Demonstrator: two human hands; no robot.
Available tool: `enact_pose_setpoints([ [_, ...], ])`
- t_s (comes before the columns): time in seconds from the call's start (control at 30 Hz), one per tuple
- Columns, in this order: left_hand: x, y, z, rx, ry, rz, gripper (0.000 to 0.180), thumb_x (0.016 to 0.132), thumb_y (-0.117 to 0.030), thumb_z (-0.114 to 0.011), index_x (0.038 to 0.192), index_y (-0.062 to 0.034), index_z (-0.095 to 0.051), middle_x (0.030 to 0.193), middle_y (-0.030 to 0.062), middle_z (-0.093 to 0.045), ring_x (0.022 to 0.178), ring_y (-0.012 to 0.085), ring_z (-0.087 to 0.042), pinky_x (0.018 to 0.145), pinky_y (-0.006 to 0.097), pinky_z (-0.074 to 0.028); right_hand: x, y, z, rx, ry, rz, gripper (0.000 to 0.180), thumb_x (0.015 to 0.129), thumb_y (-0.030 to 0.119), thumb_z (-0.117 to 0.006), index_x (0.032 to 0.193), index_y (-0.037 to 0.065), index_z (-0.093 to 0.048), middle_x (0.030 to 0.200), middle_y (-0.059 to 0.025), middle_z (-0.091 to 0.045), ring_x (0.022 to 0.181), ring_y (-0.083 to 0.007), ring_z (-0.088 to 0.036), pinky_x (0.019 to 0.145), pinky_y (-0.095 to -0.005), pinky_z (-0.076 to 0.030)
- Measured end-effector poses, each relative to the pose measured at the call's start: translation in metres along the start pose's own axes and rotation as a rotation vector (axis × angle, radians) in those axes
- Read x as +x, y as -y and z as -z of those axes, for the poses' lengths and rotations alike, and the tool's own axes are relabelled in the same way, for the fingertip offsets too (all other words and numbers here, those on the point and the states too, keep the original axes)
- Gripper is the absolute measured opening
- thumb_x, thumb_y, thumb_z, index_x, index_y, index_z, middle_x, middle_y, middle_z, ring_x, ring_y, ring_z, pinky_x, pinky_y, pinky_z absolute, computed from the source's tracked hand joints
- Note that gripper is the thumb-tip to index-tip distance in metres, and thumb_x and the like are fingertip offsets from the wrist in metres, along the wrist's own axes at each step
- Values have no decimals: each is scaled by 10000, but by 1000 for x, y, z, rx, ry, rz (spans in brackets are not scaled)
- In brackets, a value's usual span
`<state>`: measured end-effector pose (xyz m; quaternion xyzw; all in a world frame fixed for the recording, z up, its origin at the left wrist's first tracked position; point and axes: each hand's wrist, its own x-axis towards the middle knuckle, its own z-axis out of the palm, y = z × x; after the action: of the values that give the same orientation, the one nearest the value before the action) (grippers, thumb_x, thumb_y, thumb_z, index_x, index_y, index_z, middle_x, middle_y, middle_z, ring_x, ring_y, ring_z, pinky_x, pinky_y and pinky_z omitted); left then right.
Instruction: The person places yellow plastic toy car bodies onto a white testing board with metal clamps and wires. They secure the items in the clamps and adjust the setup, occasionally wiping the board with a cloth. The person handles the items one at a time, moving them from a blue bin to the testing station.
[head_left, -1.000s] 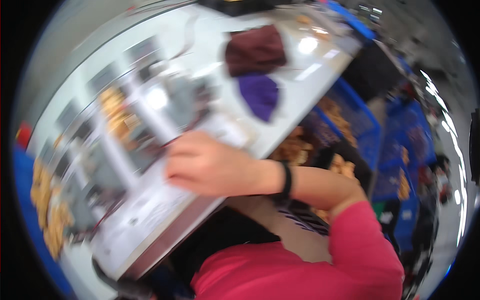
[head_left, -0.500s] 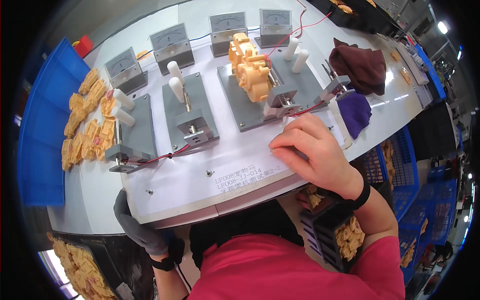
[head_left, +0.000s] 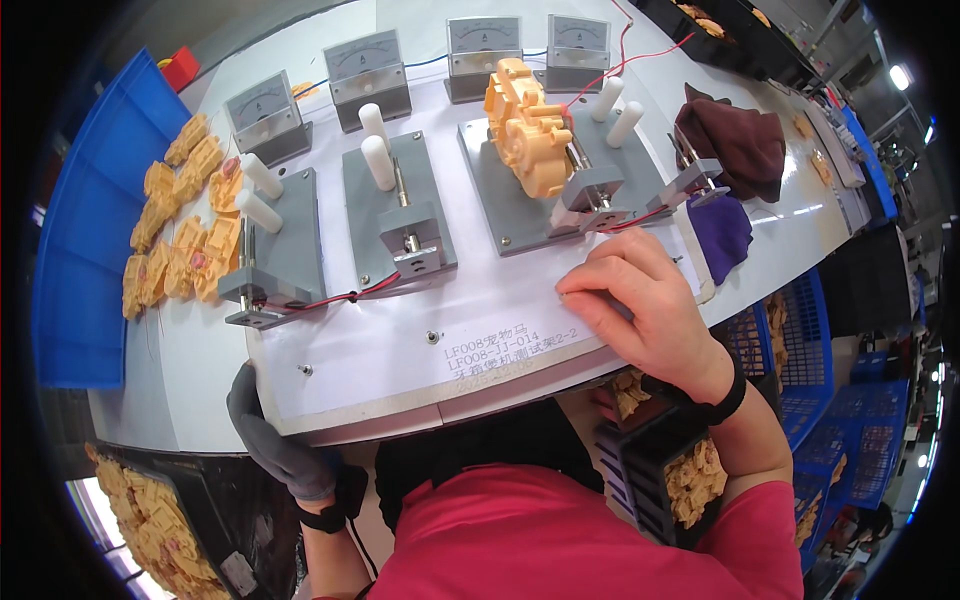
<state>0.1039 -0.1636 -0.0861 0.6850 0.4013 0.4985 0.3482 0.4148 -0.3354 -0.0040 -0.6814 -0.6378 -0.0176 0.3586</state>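
My right hand, bare with a black wristband, rests with curled fingers on the front right part of a white test board; it holds nothing. My left hand wears a dark grey glove and grips the board's front left edge from below. Several grey clamp fixtures with white handles stand on the board. One fixture carries an orange plastic gearbox part. The others are empty. Red wires run between the fixtures.
Several grey meters line the back of the board. A blue tray at the left holds orange parts. A brown cloth and a purple cloth lie at the right. Bins of orange parts sit below the table edge.
The view swung from a blurred tilt to a steady look down on the board. My right hand stayed on the board's front right part. The gloved left hand came into view at the edge.
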Motion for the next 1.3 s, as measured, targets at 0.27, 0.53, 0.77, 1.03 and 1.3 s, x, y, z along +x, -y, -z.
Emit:
enact_pose_setpoints([
  [0.27, -1, 2, 1, -23, -7, 17, 599, 1044, -384, -271, 1376, 73, -471, 1349, 173, -529, 1220, 260, -528, 1060, 390, -407, 0, 0, -2, -1, -9, -29, 96, 843, 87, -720, 921, 70, -666, 883, -73, -591, 872, -279, -581, 812, -377, -453],
  [0.53, -2, 3, 0, -24, -3, 10, 613, 1061, -427, -257, 1363, 60, -473, 1331, 164, -529, 1211, 255, -532, 1051, 396, -416, -1, 1, -1, 2, -26, -34, 76, 864, 98, -699, 918, 61, -660, 886, -77, -595, 879, -282, -583, 813, -381, -447],
  [0.77, 2, 13, 3, -51, -18, 5, 629, 1065, -463, -271, 1353, 51, -490, 1334, 159, -538, 1227, 257, -521, 1070, 398, -400, -2, -2, -2, 20, -64, 15, 66, 878, 111, -684, 913, 62, -656, 902, -70, -603, 873, -277, -583, 809, -384, -443],
  [1.03, 5, 10, 3, -35, -1, -55, 641, 1060, -478, -286, 1362, 50, -490, 1355, 162, -528, 1240, 263, -514, 1082, 406, -391, -6, -5, -4, 67, -135, 29, 101, 859, 94, -717, 940, 61, -665, 898, -75, -612, 883, -279, -587, 809, -381, -455],
  [1.3, 3, 1, -2, -21, -16, -39, 668, 1053, -508, -290, 1367, 50, -483, 1356, 161, -526, 1235, 266, -517, 1082, 411, -394, -10, -4, -3, 74, -159, 33, 124, 847, 112, -730, 947, 69, -670, 910, -76, -616, 907, -285, -594, 828, -386, -471],
])
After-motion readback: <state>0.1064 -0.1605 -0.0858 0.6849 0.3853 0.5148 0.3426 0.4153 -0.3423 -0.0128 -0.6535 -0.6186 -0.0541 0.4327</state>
